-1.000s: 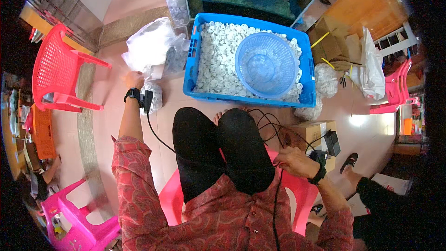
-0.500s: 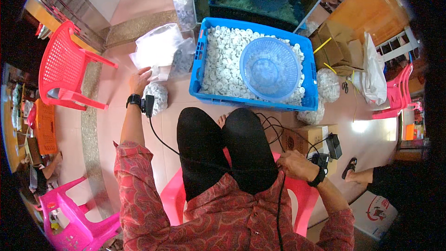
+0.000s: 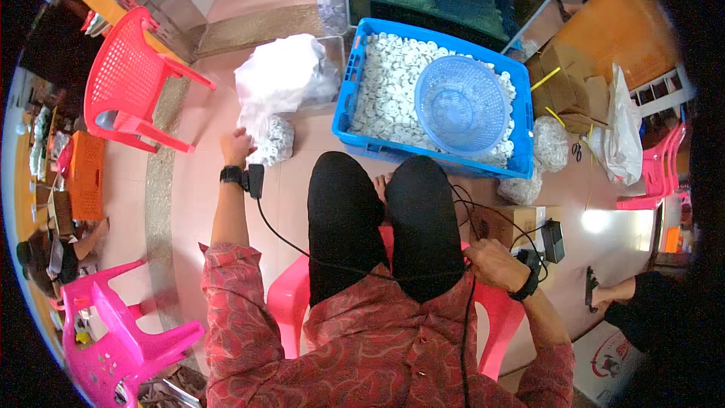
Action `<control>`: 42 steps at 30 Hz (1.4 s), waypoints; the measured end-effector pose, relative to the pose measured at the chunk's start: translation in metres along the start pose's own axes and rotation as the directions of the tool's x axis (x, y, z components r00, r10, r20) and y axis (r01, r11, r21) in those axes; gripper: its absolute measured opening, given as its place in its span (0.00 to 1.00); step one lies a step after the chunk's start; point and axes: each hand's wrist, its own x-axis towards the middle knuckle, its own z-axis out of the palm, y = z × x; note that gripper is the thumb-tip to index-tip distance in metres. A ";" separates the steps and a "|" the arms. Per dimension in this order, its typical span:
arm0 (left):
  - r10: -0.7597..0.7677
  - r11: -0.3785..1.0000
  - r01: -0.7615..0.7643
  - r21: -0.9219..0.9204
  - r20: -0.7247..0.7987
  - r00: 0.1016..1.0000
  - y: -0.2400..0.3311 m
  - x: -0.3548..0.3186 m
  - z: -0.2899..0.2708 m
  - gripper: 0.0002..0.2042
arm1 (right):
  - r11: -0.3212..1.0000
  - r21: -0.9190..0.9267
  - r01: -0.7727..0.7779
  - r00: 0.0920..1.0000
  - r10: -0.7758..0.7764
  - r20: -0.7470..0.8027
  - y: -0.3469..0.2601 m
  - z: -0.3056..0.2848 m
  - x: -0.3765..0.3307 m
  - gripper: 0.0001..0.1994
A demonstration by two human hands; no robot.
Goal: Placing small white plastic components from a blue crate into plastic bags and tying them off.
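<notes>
I sit on a pink plastic chair [image 3: 291, 304] facing a blue crate [image 3: 353, 109] full of small white pieces, with a round blue basket [image 3: 461, 104] lying on top of them. My left hand [image 3: 238, 146] reaches out to the floor on my left and touches a clear bag packed with white pieces [image 3: 273, 140], below a bigger crumpled white plastic bag [image 3: 278, 78]. My right hand [image 3: 489, 258] rests by my right thigh at the chair's edge, fingers curled near a black cable [image 3: 468, 208]; what it holds is unclear.
Two more filled clear bags [image 3: 549, 143] lie at the crate's right corner, beside cardboard boxes [image 3: 563, 87] and a white bag [image 3: 623, 136]. A red chair [image 3: 128, 79] stands far left, a magenta chair [image 3: 113, 332] near left. Another person's leg [image 3: 638, 298] is at the right.
My left hand has moved forward and to the right along the floor, reaching the small bag of white pieces. My right hand has stayed by my thigh.
</notes>
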 end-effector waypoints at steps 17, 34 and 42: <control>-0.332 0.921 0.380 -0.092 0.328 0.884 -0.150 -0.009 0.034 0.06 | 0.995 -0.014 -0.094 0.990 0.095 0.101 0.000 0.004 -0.002 0.10; -0.400 0.911 0.346 0.225 0.279 0.873 -0.162 -0.003 0.023 0.10 | 0.988 0.087 -0.130 0.990 0.124 0.071 -0.011 -0.005 0.000 0.22; -0.331 0.938 0.266 0.221 0.353 0.875 -0.142 -0.003 -0.005 0.20 | 0.994 0.012 -0.113 0.993 0.113 -0.041 -0.009 -0.010 -0.006 0.23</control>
